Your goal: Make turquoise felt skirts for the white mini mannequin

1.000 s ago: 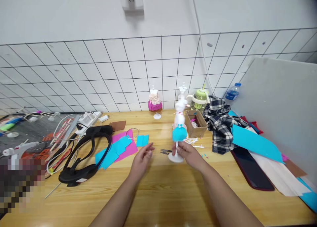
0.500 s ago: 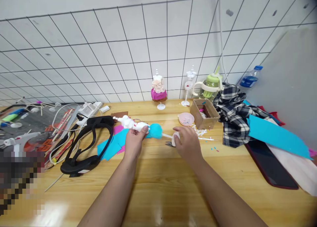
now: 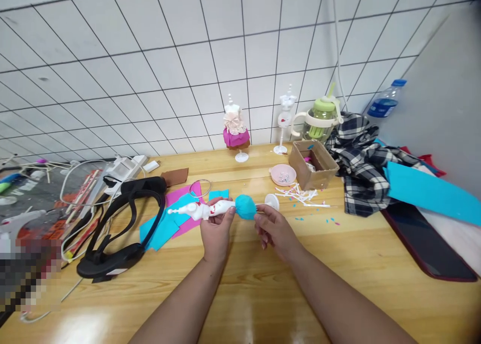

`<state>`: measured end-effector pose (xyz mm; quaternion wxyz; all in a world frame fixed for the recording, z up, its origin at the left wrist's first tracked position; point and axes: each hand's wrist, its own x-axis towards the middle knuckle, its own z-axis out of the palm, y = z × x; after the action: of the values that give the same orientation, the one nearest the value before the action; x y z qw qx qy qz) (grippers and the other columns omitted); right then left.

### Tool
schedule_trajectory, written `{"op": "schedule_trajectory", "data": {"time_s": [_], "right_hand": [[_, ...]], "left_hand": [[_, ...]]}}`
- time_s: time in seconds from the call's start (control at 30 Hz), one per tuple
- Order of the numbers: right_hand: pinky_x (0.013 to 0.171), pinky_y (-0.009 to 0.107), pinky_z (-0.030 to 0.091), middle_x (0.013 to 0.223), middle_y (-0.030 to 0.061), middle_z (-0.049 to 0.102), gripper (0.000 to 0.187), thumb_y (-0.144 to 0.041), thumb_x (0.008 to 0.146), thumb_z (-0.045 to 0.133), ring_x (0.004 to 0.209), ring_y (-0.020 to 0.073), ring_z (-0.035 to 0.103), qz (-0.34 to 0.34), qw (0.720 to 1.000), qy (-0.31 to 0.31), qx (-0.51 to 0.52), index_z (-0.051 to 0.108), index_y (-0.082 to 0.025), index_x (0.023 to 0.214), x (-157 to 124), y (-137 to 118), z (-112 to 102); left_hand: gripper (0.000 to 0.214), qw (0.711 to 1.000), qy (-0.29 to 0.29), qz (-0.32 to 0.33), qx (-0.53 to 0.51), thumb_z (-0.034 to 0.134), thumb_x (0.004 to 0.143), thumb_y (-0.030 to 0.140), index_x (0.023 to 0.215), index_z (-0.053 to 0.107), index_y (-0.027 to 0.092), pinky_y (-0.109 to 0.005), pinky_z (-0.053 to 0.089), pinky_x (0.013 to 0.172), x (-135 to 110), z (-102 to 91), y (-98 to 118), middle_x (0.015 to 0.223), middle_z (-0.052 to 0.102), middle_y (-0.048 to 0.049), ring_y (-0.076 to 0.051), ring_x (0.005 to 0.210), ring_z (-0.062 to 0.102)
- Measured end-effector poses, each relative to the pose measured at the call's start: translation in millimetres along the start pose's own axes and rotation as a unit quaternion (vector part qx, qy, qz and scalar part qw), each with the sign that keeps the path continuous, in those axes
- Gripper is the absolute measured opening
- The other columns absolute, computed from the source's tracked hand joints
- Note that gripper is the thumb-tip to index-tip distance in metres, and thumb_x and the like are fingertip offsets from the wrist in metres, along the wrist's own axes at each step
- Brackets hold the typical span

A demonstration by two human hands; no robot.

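Observation:
A small white dress-form mannequin (image 3: 193,210) lies sideways in the air, its neck pointing left. My left hand (image 3: 218,234) is closed around its lower body, the thumb close to a bunched skirt of blue crepe paper (image 3: 245,207). At the skirt's right edge my right hand (image 3: 276,231) pinches the paper with thumb and fingers; the stand's rod is partly hidden there. The round white base (image 3: 272,201) shows behind the right fingers. Blue paper sheets (image 3: 161,232) and a magenta sheet (image 3: 193,190) lie on the table to the left, under a metal ring (image 3: 200,182).
Two dressed mannequins stand at the back, one with a magenta skirt (image 3: 236,137), one white (image 3: 287,118). A pink dish (image 3: 283,175), cardboard box (image 3: 319,169) and white paper strips (image 3: 302,196) lie right. A black headset strap (image 3: 112,254) lies left, a phone (image 3: 428,244) far right.
My right hand has moved from the white base to the blue paper skirt. The mannequin has shifted slightly right and lower, and the head view has tilted.

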<state>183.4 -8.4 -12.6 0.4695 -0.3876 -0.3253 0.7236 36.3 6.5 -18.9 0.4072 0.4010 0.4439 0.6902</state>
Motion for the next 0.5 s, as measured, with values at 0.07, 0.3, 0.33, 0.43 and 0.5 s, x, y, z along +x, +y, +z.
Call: {"op": "schedule_trajectory", "data": {"time_s": [0.07, 0.3, 0.33, 0.43, 0.5], "right_hand": [[0.030, 0.017, 0.036, 0.051, -0.0097, 0.050, 0.047, -0.044, 0.065, 0.077, 0.034, 0.0036, 0.032, 0.014, 1.000, 0.008, 0.010, 0.059, -0.018, 0.100, -0.4, -1.5, -0.9], [0.032, 0.015, 0.034, 0.042, -0.0113, 0.044, 0.037, -0.041, 0.063, 0.080, 0.033, 0.0026, 0.027, 0.054, 0.997, -0.008, 0.045, 0.063, -0.018, 0.087, -2.3, 0.0, -3.2], [0.032, 0.015, 0.034, 0.042, -0.0113, 0.044, 0.037, -0.041, 0.063, 0.080, 0.033, 0.0027, 0.026, 0.067, 0.996, -0.019, 0.053, 0.062, -0.018, 0.086, -2.4, 0.1, -3.8], [0.032, 0.015, 0.033, 0.043, -0.0113, 0.044, 0.036, -0.041, 0.064, 0.080, 0.034, 0.0031, 0.024, 0.095, 0.991, -0.050, 0.079, 0.061, -0.019, 0.084, -2.5, -0.8, -5.3], [0.031, 0.014, 0.032, 0.043, -0.0115, 0.043, 0.034, -0.042, 0.066, 0.079, 0.035, 0.0033, 0.023, 0.099, 0.989, -0.060, 0.090, 0.060, -0.020, 0.084, -2.6, -2.4, -6.2]], "left_hand": [[0.048, 1.000, 0.001, -0.003, 0.006, 0.079, 0.070, 0.027, 0.112, 0.056, 0.018, -0.032, 0.054, 0.085, -0.7, 1.2, -1.1, 0.096, 0.071, -0.0066, -0.019, 0.091, 0.069], [0.048, 1.000, -0.008, 0.005, 0.028, 0.079, 0.070, 0.026, 0.111, 0.057, 0.017, -0.031, 0.055, 0.084, -4.8, 6.1, 0.3, 0.096, 0.072, -0.0066, -0.019, 0.089, 0.070], [0.047, 0.999, -0.011, 0.006, 0.031, 0.079, 0.070, 0.026, 0.111, 0.057, 0.018, -0.031, 0.055, 0.084, -5.6, 6.5, 0.2, 0.097, 0.072, -0.0065, -0.019, 0.090, 0.070], [0.045, 0.999, -0.022, 0.006, 0.037, 0.079, 0.070, 0.027, 0.109, 0.058, 0.019, -0.030, 0.054, 0.084, -7.8, 7.1, -0.8, 0.098, 0.072, -0.0060, -0.019, 0.090, 0.070], [0.043, 0.999, -0.025, 0.010, 0.037, 0.079, 0.070, 0.026, 0.108, 0.058, 0.019, -0.030, 0.054, 0.083, -8.2, 7.1, -1.4, 0.098, 0.072, -0.0059, -0.018, 0.090, 0.070]]}}
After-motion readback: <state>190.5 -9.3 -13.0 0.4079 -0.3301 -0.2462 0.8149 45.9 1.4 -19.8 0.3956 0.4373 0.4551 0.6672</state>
